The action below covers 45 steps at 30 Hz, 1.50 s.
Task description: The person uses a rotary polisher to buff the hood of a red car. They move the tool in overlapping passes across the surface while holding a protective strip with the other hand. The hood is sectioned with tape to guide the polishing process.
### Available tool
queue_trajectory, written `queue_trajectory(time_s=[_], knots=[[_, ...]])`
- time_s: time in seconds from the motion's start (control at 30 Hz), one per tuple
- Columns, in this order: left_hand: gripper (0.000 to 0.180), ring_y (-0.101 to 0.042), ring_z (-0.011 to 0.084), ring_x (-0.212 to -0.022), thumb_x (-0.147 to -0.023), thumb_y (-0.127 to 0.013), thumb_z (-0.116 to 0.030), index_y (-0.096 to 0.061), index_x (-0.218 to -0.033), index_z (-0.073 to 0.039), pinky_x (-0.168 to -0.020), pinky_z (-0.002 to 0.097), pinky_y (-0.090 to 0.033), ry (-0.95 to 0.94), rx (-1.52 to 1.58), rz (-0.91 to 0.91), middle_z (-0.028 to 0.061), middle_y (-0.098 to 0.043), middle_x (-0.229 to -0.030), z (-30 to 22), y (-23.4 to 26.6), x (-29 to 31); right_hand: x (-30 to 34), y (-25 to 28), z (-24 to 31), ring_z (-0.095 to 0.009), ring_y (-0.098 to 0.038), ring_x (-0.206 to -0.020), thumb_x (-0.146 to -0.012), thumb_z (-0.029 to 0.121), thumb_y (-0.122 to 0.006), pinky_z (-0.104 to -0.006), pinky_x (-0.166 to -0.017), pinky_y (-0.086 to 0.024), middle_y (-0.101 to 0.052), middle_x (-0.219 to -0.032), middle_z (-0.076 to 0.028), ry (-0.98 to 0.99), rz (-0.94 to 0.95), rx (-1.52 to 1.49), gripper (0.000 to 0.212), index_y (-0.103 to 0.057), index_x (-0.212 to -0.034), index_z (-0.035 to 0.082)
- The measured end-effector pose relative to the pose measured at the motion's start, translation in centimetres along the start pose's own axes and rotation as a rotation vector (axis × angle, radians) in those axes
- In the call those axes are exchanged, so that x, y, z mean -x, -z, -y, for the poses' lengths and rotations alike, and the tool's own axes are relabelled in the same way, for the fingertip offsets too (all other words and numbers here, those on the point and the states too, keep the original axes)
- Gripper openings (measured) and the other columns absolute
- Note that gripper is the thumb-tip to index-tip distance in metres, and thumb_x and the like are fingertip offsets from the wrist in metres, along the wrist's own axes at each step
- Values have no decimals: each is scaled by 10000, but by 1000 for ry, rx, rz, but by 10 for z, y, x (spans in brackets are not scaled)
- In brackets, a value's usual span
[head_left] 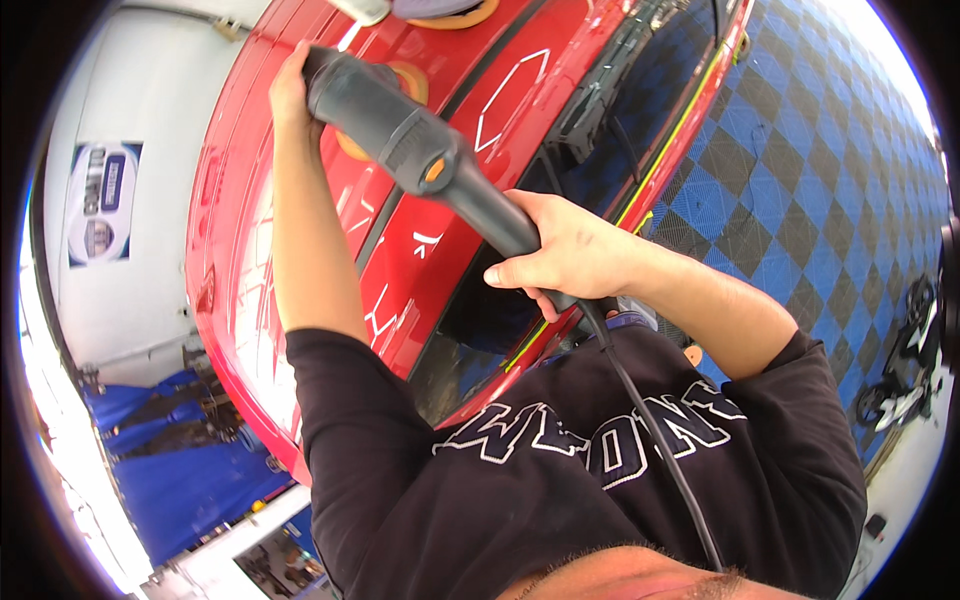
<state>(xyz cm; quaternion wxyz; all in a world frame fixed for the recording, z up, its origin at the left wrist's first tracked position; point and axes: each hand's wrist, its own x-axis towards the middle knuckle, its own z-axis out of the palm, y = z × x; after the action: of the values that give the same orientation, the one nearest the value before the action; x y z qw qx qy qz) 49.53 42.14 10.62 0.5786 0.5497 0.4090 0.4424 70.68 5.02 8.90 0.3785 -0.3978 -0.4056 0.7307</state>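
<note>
A black corded polisher (385, 125) lies diagonally across the view over the red car's roof (340, 205). Part of its orange pad (410, 82) shows beneath the head, against the red paint; the body covers the remainder. My left hand (291, 92) grips the front of the polisher's head, its fingers partly hidden behind it. Around the rear handle, my right hand (572, 245) is closed, with the thumb along the near side. From the handle's end a black cord (640, 400) runs down over my dark shirt.
Another round pad (447, 12), purple and orange, rests at the top edge beside a pale object (362, 9). Yellow tape (655, 165) runs along the car's side by the dark windows. Blue and black tiles (775, 160) cover the floor to the right; a white wall (130, 95) stands left.
</note>
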Motion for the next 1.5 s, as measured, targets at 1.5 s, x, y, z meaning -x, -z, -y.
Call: queue_trajectory(time_s=[1.5], knots=[[795,-543,306,-1376,-994,-757,-401,-396,-1607,-48,-1152,433,-448,-347,-247,-34,178,-563,-1502,-20,56,59,-72,-43,82,-139,-646,-531,-937,143,-704,-311,-457,-557,-592,-771,-65,-10,-56,402,416,-485,-1238,-42]])
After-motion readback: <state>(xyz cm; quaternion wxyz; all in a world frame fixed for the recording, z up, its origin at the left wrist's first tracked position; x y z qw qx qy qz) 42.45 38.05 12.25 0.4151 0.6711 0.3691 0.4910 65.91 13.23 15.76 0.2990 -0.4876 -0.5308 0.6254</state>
